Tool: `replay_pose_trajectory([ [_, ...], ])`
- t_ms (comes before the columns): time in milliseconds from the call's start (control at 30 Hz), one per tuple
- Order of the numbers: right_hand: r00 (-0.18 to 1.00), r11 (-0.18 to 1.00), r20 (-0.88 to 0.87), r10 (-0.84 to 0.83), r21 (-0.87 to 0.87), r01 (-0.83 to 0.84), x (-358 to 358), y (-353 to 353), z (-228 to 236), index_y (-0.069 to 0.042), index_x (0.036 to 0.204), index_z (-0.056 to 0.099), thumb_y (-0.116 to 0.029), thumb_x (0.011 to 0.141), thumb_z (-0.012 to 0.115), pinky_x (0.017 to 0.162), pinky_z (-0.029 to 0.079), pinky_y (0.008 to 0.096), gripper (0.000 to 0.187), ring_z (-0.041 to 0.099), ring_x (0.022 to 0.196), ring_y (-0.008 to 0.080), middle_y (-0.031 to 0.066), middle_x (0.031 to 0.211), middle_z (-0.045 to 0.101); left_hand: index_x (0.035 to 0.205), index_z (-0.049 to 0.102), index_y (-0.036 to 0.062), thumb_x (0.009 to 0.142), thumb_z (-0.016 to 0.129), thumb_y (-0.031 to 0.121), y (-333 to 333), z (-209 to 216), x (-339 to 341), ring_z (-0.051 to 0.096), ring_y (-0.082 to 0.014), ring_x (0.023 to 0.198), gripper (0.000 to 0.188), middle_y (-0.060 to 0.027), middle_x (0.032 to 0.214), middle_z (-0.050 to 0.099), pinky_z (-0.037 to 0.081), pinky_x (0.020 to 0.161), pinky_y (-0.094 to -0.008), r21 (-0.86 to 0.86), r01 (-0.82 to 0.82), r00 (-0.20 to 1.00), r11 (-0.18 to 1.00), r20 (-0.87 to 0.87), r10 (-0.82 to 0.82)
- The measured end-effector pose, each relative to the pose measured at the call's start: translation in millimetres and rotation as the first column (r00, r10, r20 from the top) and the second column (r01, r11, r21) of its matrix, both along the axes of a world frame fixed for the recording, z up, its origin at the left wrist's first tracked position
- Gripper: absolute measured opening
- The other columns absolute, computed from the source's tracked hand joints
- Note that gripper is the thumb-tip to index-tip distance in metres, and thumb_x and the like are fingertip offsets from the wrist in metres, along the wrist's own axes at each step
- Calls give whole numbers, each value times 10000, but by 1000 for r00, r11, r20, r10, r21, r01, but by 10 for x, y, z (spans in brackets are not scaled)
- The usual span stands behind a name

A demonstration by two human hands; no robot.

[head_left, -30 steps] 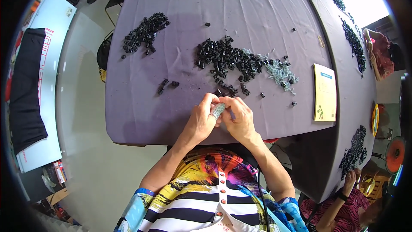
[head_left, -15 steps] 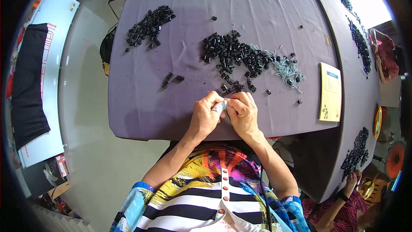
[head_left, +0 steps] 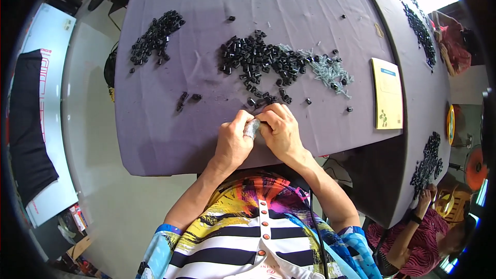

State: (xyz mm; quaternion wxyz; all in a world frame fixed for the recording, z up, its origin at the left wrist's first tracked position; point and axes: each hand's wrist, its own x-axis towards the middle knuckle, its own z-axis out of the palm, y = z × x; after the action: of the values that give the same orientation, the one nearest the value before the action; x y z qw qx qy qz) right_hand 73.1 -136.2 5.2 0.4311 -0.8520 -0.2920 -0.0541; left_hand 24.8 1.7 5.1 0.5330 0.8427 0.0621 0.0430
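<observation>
My left hand and my right hand meet near the table's front edge, their fingertips pinched together. Whatever small piece they hold is hidden by the fingers. A silvery grey wrapping shows around a finger of my left hand. Just beyond my fingers lies a heap of small, shiny black cylindrical pieces. At its right side, thin translucent grey pins are spread in a loose pile. A few loose black pieces lie to the left of my hands.
Another heap of black pieces sits at the far left on the grey tablecloth. A yellow booklet lies at the right edge. Beyond it, a second table bears more black pieces, where another person's hand works.
The whole view has shifted slightly, so the table and hands sit further left. My hands stay pinched together in about the same place on the table.
</observation>
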Motion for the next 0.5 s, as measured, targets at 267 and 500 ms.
replay_pose_trajectory([
  [267,961,961,0,-277,4,277,393,-680,188,-22,873,659,27,818,609,532,454,242,89,580,608,131,81,848,612,834,565,20,852,615,13,569,28,94,533,-98,469,53,-48,545,568,407,433,-280,226,-228,972,947,102,210],
  [500,911,895,252,-326,-227,383,752,-859,109,-45,888,656,-37,801,640,675,491,347,89,619,766,266,89,864,614,904,603,40,806,659,1,660,94,224,579,-141,513,119,-78,570,586,445,489,-309,405,-328,943,854,186,275],
])
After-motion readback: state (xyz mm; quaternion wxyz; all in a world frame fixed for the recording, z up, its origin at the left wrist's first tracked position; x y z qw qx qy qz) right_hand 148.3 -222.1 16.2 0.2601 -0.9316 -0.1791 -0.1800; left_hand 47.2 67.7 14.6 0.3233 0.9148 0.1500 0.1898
